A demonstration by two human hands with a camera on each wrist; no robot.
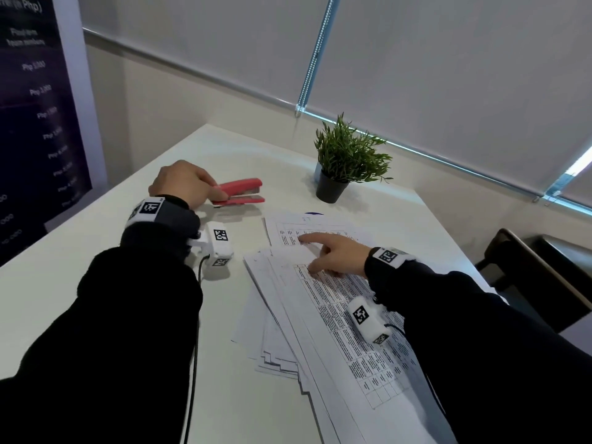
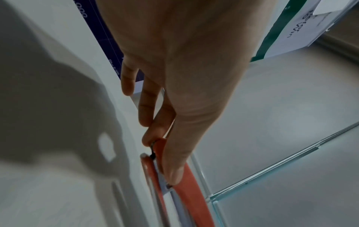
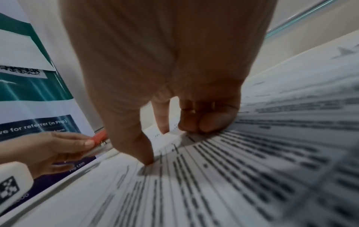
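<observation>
A red stapler (image 1: 238,190) lies on the white table (image 1: 96,283) at the back left. My left hand (image 1: 211,189) grips its rear end, thumb on the near side and fingers over the top; the left wrist view shows the thumb (image 2: 174,169) along the stapler (image 2: 192,188). A fanned stack of printed sheets (image 1: 320,331) lies centre right. My right hand (image 1: 323,254) rests on its far end, index finger stretched out, thumb tip down on the top sheet, the other fingers curled with their tips on the paper (image 3: 233,176).
A separate printed sheet (image 1: 288,229) lies just beyond the stack. A small potted plant (image 1: 330,187) stands at the back of the table. A dark chair (image 1: 528,277) is off the right edge, a dark banner (image 1: 32,107) on the left.
</observation>
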